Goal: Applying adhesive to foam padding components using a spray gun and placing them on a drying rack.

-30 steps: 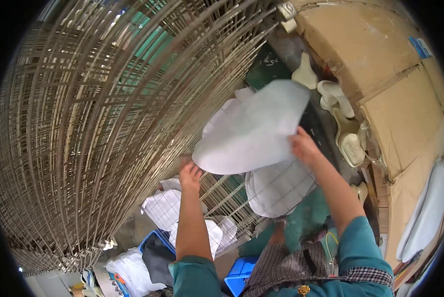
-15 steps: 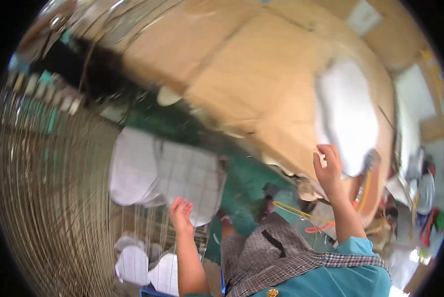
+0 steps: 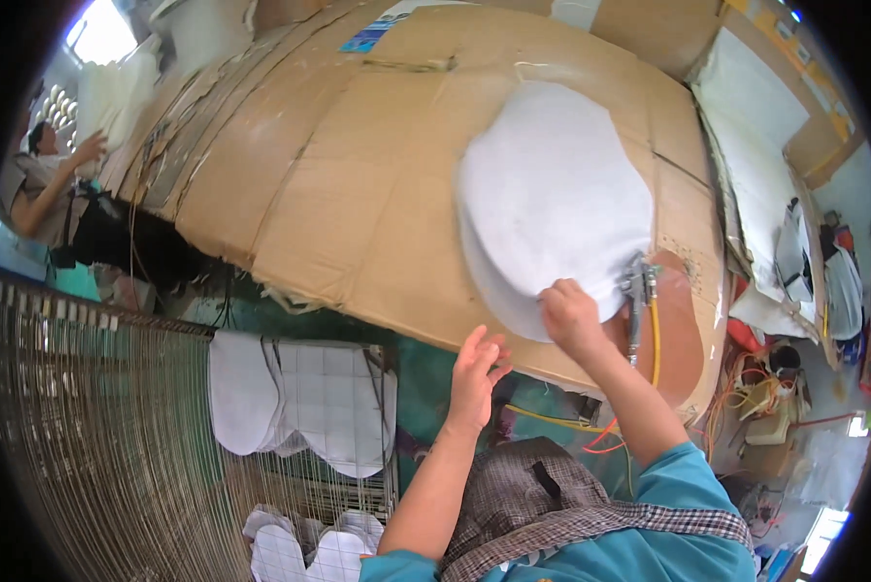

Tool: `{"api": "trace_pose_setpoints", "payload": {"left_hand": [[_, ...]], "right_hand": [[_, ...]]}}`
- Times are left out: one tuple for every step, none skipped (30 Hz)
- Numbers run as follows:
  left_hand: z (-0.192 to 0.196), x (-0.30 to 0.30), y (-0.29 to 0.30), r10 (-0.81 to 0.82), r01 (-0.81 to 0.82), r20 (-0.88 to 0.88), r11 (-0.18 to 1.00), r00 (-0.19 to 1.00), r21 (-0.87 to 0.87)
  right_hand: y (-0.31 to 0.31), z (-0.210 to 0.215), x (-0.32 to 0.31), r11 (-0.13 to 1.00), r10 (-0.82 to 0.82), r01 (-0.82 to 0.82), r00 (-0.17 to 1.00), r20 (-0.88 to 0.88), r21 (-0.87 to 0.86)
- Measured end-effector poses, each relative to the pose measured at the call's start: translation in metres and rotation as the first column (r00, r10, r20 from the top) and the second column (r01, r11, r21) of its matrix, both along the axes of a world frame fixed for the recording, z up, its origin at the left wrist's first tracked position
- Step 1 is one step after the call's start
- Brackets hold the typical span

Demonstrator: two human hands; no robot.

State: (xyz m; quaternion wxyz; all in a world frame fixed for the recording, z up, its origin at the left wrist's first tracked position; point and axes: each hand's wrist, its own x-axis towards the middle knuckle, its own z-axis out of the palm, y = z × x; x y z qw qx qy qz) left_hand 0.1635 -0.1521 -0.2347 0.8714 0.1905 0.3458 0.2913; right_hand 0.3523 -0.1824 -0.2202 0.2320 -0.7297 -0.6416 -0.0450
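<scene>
Two overlapping white rounded sheets (image 3: 561,184), soft and wavy-edged, lie on the cardboard-covered table (image 3: 358,194). My right hand (image 3: 571,315) is at the near edge of the upper sheet, its fingers curled together on that edge. Just off the table's front edge is my left hand (image 3: 476,378), its fingers apart and nothing in them. Right of the sheets, a metal spray gun (image 3: 637,281) with a yellow hose rests beside a brown flat panel (image 3: 683,339).
A wire rack (image 3: 96,427) stands at the left, with white cut pieces (image 3: 333,398) on its shelf and more pieces (image 3: 338,553) lower down. Another person (image 3: 42,194) works at the far left. Cables and hoses (image 3: 746,398) tangle at the right.
My view has shifted toward the table. My right hand has come to the sheet's near edge and closed there. My left hand has moved from beside the rack to the table's front edge.
</scene>
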Motion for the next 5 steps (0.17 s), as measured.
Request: {"api": "trace_pose_setpoints", "payload": {"left_hand": [[0.002, 0.009, -0.003, -0.018, 0.018, 0.003, 1.000, 1.000, 0.002], [0.005, 0.015, -0.007, -0.005, 0.005, 0.032, 1.000, 0.999, -0.003], [0.008, 0.022, -0.009, 0.005, -0.004, 0.063, 1.000, 0.998, -0.008], [0.006, 0.031, -0.012, -0.023, 0.023, 0.040, 1.000, 0.999, 0.016], [0.001, 0.038, -0.012, -0.044, 0.044, 0.009, 0.998, 0.999, 0.043]], "right_hand": [[-0.004, 0.006, -0.004, 1.000, 0.019, -0.020, 0.999, -0.042, -0.014], [-0.009, 0.012, -0.007, 1.000, 0.008, -0.008, 0.999, -0.042, -0.013], [-0.015, 0.019, -0.010, 0.999, 0.050, -0.050, 0.982, -0.185, 0.007], [-0.021, 0.022, -0.008, 0.996, 0.094, -0.088, 0.942, -0.322, 0.033], [-0.031, 0.021, 0.003, 0.999, -0.019, 0.025, 0.963, -0.269, 0.021]]}}
